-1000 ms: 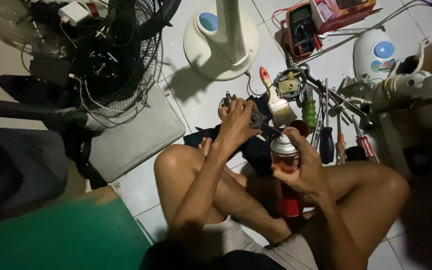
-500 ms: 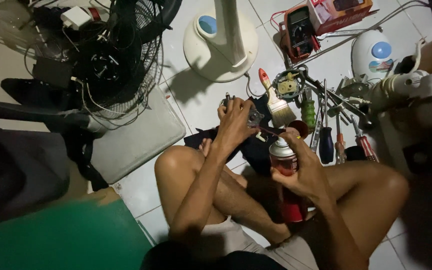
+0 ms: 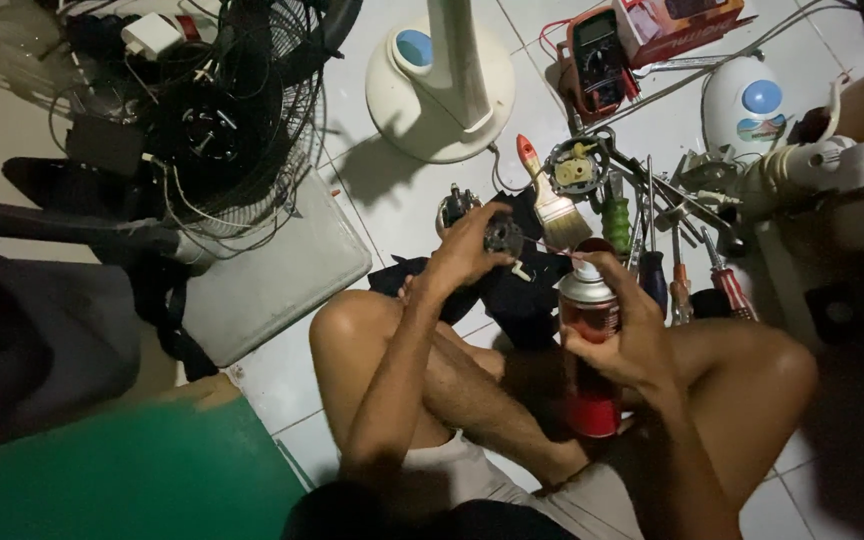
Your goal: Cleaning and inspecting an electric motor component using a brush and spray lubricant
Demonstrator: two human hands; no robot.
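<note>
- The left hand (image 3: 467, 250) has its grip clamped on a small dark motor part (image 3: 502, 236), held up above a black cloth (image 3: 517, 290) that lies on the tiled floor (image 3: 392, 200).
- The right hand (image 3: 627, 335) has its grip clamped on a red spray can (image 3: 589, 350), which stands upright between the person's crossed legs; a finger rests on the can's white top.
- A thin straw runs from the can's nozzle toward the motor part.
- Just beyond the cloth lie a paintbrush (image 3: 552, 205) with an orange handle and a row of screwdrivers (image 3: 667, 270).
- A white fan base (image 3: 442, 85) stands farther off, with a wire fan guard (image 3: 212, 120) to its left and a multimeter (image 3: 597, 60) to its right.
</note>
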